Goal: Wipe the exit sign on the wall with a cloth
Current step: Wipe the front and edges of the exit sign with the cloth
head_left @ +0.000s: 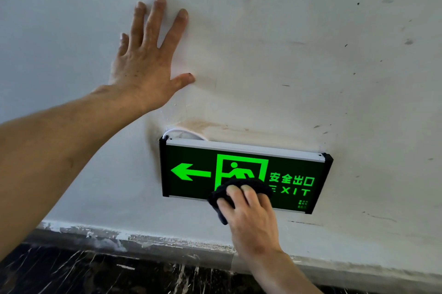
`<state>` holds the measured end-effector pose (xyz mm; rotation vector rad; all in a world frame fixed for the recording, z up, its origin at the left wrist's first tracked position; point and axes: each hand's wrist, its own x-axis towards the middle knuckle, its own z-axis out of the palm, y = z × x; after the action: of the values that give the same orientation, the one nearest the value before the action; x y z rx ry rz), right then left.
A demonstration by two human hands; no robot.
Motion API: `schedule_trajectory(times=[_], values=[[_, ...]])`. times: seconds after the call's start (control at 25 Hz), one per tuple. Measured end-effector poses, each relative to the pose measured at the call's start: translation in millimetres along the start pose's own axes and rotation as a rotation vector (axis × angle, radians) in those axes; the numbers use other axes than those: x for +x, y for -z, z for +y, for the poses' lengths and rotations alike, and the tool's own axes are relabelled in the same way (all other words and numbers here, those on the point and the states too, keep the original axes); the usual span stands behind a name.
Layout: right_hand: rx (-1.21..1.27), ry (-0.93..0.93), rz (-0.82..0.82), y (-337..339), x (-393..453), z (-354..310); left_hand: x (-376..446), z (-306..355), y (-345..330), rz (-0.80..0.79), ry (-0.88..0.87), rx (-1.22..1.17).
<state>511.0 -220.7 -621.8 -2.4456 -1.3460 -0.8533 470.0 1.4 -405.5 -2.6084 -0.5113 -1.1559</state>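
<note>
The exit sign (pixel 191 174) is a dark panel with a lit green arrow, a running figure and the word EXIT, fixed low on the white wall. My right hand (pixel 248 217) presses a black cloth (pixel 239 186) against the sign's lower middle, covering part of the figure and the first letter. My left hand (pixel 148 59) lies flat on the wall above and left of the sign, fingers spread, holding nothing.
The white wall (pixel 311 54) is scuffed and stained, with a brown smear just above the sign. A white cable (pixel 184 131) loops over the sign's top left corner. A grey skirting strip (pixel 143 243) meets dark marbled floor (pixel 71 272) below.
</note>
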Motion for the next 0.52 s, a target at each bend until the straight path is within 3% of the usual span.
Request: schedule_trajectory(times=[0.24,0.52], values=[[-0.143,-0.169,0.152,2,-44,72,0,0,0,-0.011,0.005,0.0],[0.281,-0.725,0.342,11,-38,59,1,-1,0,-0.011,0.008,-0.002]])
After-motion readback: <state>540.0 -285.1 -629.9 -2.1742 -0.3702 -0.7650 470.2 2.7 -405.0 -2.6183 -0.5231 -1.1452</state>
